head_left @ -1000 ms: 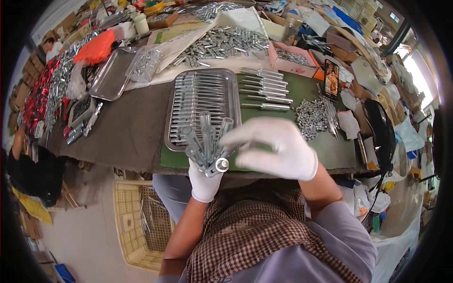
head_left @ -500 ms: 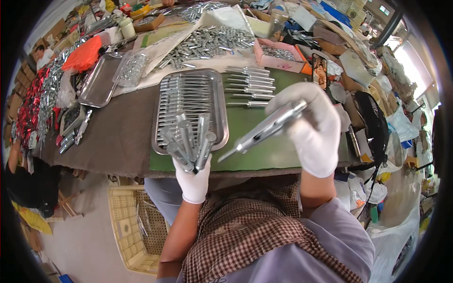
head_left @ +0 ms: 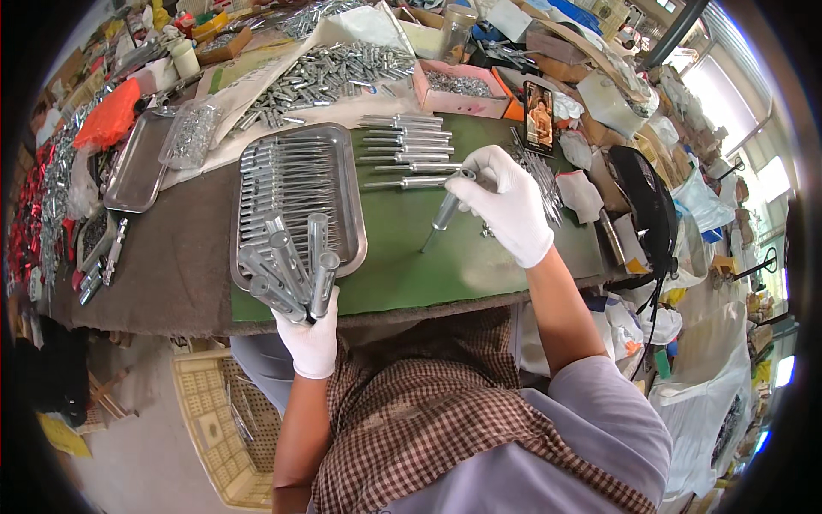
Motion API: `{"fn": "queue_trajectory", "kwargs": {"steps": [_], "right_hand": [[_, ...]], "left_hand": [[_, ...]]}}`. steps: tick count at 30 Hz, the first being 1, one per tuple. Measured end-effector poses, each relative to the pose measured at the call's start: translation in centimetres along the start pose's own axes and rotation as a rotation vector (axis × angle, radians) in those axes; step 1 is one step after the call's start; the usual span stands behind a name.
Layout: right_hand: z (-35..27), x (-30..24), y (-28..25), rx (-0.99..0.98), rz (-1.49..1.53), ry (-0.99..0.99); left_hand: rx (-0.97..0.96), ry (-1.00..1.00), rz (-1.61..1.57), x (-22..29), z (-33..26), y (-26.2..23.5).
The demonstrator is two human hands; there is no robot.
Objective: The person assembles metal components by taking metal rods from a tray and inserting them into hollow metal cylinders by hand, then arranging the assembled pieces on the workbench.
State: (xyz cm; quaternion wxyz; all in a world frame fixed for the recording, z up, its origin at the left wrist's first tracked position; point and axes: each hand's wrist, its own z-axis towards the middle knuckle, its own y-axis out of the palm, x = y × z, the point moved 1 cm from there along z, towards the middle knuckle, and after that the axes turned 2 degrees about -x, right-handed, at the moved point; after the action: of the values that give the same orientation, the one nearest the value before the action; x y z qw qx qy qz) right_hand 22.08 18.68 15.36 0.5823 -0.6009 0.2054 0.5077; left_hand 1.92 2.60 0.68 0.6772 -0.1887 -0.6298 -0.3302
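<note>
My gloved left hand (head_left: 310,341) is closed around a bunch of shiny metal tubes (head_left: 289,261), which fan out at the tray's near edge. In my gloved right hand (head_left: 507,204), thumb and fingers grip the top of a metal tube with a thin rod (head_left: 444,212). It tilts steeply, its thin tip pointing down at the green mat (head_left: 411,283); whether it touches is hard to tell. Just beyond lies a row of similar tubes with rods (head_left: 415,157) on the mat. A metal tray (head_left: 360,236) full of such pieces sits to the left, partly hidden by the bunch.
Loose tubes (head_left: 334,77) are heaped on white sheeting at the back. A pink box (head_left: 467,101) of small metal parts and a propped phone (head_left: 539,118) stand at the back right. Thin rods (head_left: 541,184) lie right of my right hand. Another tray (head_left: 137,171) is at the left.
My right hand has turned its tube from a shallow slant to a steep one, tip down toward the mat. My left hand still grips its bunch. The whole view has shifted.
</note>
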Motion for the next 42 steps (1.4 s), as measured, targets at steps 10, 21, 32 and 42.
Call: {"fn": "queue_trajectory", "kwargs": {"steps": [10, 21, 32, 42], "right_hand": [[-0.1, 1.0, -1.2, 0.09, 0.21, -0.191], [9.1, 5.8, -0.9, -0.112, 0.382, -0.159], [13.7, 12.3, 1.4, -0.141, -0.605, -0.689], [7.0, 8.8, -2.4, 0.029, -0.526, -0.448]], "left_hand": [[-0.015, 0.016, 0.028, 0.4, -0.2, 0.0], [-0.023, -0.019, 0.022, 0.1, 0.0, -0.1], [-0.046, -0.035, 0.049, 0.8, -0.4, -0.2], [-0.255, -0.134, -0.156, 3.0, -2.6, 5.0]]}}
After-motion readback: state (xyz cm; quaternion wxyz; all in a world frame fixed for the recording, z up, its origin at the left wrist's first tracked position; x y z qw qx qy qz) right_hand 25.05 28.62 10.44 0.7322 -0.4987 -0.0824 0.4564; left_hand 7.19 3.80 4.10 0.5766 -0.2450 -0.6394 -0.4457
